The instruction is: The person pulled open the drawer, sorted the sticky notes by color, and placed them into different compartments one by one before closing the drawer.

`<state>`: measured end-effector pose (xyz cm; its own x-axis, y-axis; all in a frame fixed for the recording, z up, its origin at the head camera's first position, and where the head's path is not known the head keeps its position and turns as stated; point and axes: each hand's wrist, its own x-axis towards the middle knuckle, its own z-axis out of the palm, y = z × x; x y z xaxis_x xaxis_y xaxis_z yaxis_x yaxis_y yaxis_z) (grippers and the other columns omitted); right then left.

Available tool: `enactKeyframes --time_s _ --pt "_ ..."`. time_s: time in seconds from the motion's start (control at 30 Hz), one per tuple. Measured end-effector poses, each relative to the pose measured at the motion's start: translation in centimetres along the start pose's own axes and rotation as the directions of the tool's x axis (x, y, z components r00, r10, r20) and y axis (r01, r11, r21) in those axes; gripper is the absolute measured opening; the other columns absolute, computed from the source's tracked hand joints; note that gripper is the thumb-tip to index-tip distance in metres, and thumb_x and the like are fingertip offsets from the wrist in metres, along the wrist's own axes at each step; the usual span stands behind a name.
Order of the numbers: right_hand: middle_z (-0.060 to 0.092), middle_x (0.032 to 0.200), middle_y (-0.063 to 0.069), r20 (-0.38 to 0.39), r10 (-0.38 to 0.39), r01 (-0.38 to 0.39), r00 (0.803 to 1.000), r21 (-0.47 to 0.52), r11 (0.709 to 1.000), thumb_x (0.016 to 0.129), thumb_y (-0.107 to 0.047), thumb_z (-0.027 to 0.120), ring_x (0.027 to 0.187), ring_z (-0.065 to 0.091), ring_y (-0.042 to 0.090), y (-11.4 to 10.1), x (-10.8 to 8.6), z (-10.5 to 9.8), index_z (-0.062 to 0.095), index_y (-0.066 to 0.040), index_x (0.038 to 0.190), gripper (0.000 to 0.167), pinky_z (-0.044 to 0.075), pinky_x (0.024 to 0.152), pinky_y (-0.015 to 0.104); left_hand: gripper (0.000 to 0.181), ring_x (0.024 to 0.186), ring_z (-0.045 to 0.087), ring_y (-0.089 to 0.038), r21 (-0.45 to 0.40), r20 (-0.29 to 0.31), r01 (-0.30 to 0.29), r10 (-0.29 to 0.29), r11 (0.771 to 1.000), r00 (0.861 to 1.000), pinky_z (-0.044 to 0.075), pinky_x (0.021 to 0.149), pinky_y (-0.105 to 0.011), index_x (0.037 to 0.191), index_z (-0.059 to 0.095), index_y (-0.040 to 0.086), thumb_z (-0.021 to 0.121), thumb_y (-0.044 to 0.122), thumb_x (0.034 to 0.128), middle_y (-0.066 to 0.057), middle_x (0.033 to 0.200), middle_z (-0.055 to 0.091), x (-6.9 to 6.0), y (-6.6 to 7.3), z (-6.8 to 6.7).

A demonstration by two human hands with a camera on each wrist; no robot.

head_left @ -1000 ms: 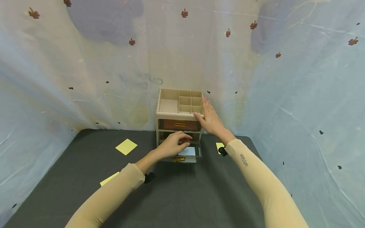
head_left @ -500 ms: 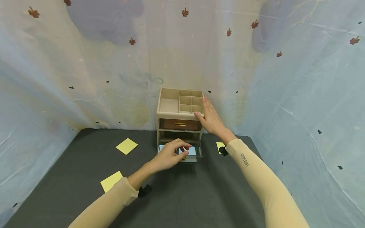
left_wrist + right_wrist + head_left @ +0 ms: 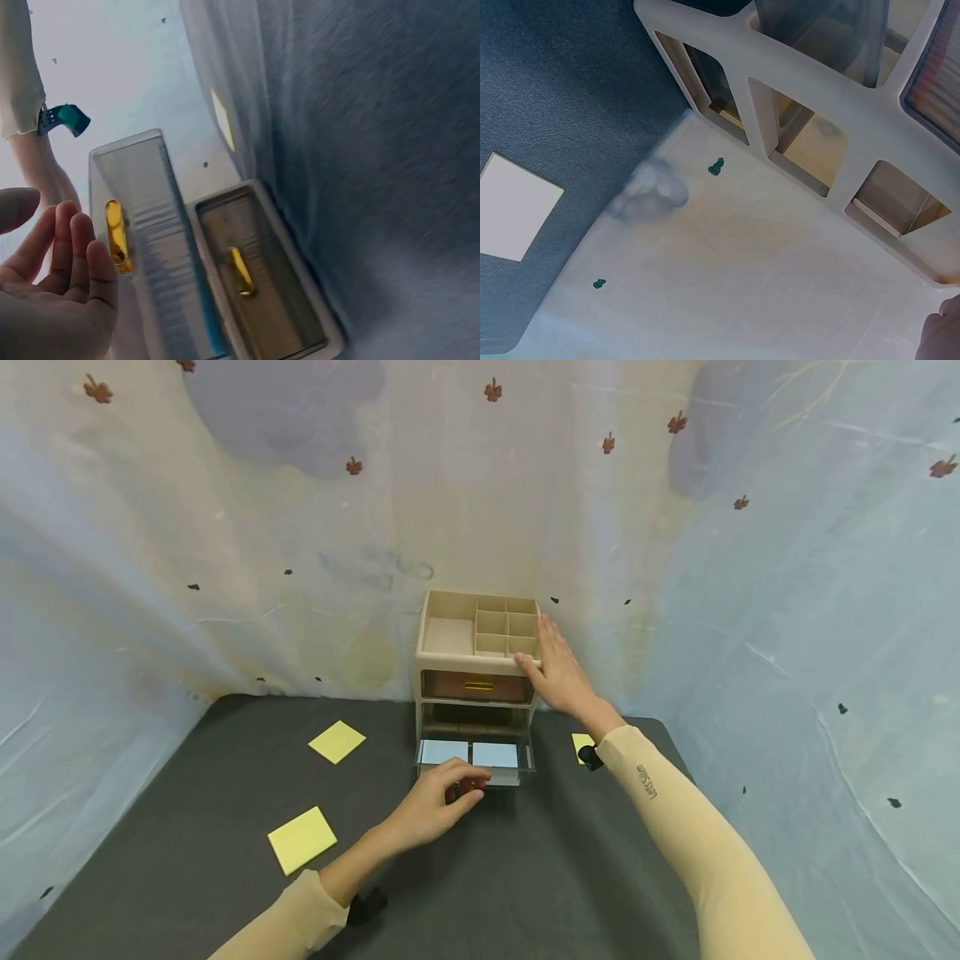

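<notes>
Drawer stands pulled out of the beige organizer on the surface, two pale-blue stacks inside. Before it hangs the left hand, thumb and fingers apart, seemingly clear of the gold handle; the right hand, fingers straight, rests against the organizer.

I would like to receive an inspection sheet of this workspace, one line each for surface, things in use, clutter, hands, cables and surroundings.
Surface: dark desk.
Things in use: organizer, top drawer shut; middle drawer pulled out, holding two light-blue stacks side by side.
Clutter: three yellow notes, two left of the organizer, one right, partly hidden.
Hands: left hand by the middle drawer's handle, contact unclear; right hand against the organizer's right edge.
Cables: nothing seen.
Surroundings: patterned curtain behind the desk.
</notes>
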<state>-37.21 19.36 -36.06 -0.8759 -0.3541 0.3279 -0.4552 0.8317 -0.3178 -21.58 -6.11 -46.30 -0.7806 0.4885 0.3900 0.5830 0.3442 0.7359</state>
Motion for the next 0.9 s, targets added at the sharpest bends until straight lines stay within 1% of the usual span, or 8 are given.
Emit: enactKeyframes --time_s 0.1,0.27,0.33,0.47,0.53,0.6,0.73,0.9 --pt "-0.003 0.174 0.015 -0.003 -0.002 0.002 1.0 -0.004 1.0 0.111 -0.057 0.033 0.161 0.001 0.034 0.1 0.0 -0.2 -0.004 -0.003 0.166 0.086 0.009 0.13 0.051 0.031 0.094 0.061 -0.009 -0.012 0.007 0.032 -0.032 0.999 0.999 0.051 0.069 -0.025 0.134 0.07 0.01 0.066 0.019 0.1045 -0.003 0.114 0.07 -0.5 -0.4 0.4" --pt "-0.003 0.174 0.015 0.0 -0.003 0.003 1.0 -0.009 1.0 0.11 -0.057 0.033 0.161 0.001 0.034 0.2 0.1 -0.2 -0.003 -0.002 0.166 0.086 0.009 0.13 0.049 0.031 0.079 0.057 -0.014 -0.031 0.025 0.111 -0.111 0.993 0.994 0.049 0.066 -0.025 0.134 0.07 0.011 0.064 0.023 0.1059 0.003 0.113 0.068 -1.3 -1.3 0.9" --pt "-0.002 0.174 0.016 -0.001 -0.004 0.004 1.0 -0.011 1.0 0.11 -0.058 0.032 0.161 0.002 0.034 0.2 0.1 -0.1 -0.003 -0.002 0.166 0.086 0.009 0.13 0.049 0.031 0.077 0.056 -0.016 -0.042 0.033 0.143 -0.142 0.989 0.989 0.049 0.067 -0.026 0.134 0.069 0.012 0.063 0.026 0.1069 0.001 0.117 0.069 -1.7 -1.7 1.2" --pt "-0.003 0.174 0.015 -0.002 -0.004 0.004 1.0 -0.011 1.0 0.11 -0.058 0.032 0.161 0.002 0.034 0.1 0.1 0.0 -0.003 -0.002 0.166 0.086 0.01 0.13 0.05 0.032 0.098 0.067 -0.019 -0.095 0.049 0.194 -0.19 0.976 0.981 0.054 0.083 -0.03 0.134 0.069 0.013 0.059 0.03 0.1083 -0.007 0.125 0.071 -2.2 -2.7 1.5" --pt "-0.004 0.174 0.014 -0.001 -0.001 0.001 1.0 -0.009 1.0 0.111 -0.057 0.033 0.161 0.001 0.034 0.0 0.1 0.1 -0.003 -0.002 0.166 0.086 0.009 0.13 0.05 0.033 0.107 0.068 -0.023 -0.132 0.056 0.215 -0.209 0.968 0.976 0.055 0.089 -0.032 0.134 0.069 0.011 0.058 0.03 0.1091 -0.01 0.123 0.072 -2.2 -3.1 1.7" --pt "-0.004 0.174 0.014 -0.002 -0.002 0.002 1.0 -0.001 1.0 0.111 -0.055 0.034 0.161 0.001 0.034 -0.1 0.0 0.0 -0.003 -0.002 0.166 0.085 0.009 0.13 0.05 0.035 0.107 0.07 -0.025 -0.171 0.065 0.248 -0.24 0.953 0.969 0.057 0.087 -0.034 0.134 0.068 0.008 0.056 0.031 0.1099 -0.011 0.118 0.074 -2.1 -3.5 1.8" --pt "-0.002 0.174 0.016 -0.01 -0.005 0.005 1.0 0.0 1.0 0.111 -0.054 0.035 0.161 0.003 0.034 -0.3 -0.1 -0.2 -0.001 -0.001 0.166 0.084 0.009 0.13 0.05 0.039 0.093 0.067 -0.022 -0.251 0.063 0.309 -0.303 0.917 0.951 0.058 0.073 -0.034 0.131 0.069 0.002 0.053 0.031 0.1112 -0.01 0.108 0.075 -1.6 -3.9 2.0" --pt "-0.002 0.175 0.014 -0.007 0.006 -0.006 1.0 0.0 1.0 0.111 -0.054 0.035 0.161 0.002 0.033 -0.2 -0.1 -0.1 -0.001 -0.002 0.166 0.084 0.007 0.13 0.046 0.045 0.083 0.065 -0.018 -0.371 0.05 0.358 -0.367 0.857 0.929 0.056 0.066 -0.029 0.125 0.07 -0.006 0.051 0.032 0.1118 -0.01 0.102 0.075 -1.0 -4.0 2.2"
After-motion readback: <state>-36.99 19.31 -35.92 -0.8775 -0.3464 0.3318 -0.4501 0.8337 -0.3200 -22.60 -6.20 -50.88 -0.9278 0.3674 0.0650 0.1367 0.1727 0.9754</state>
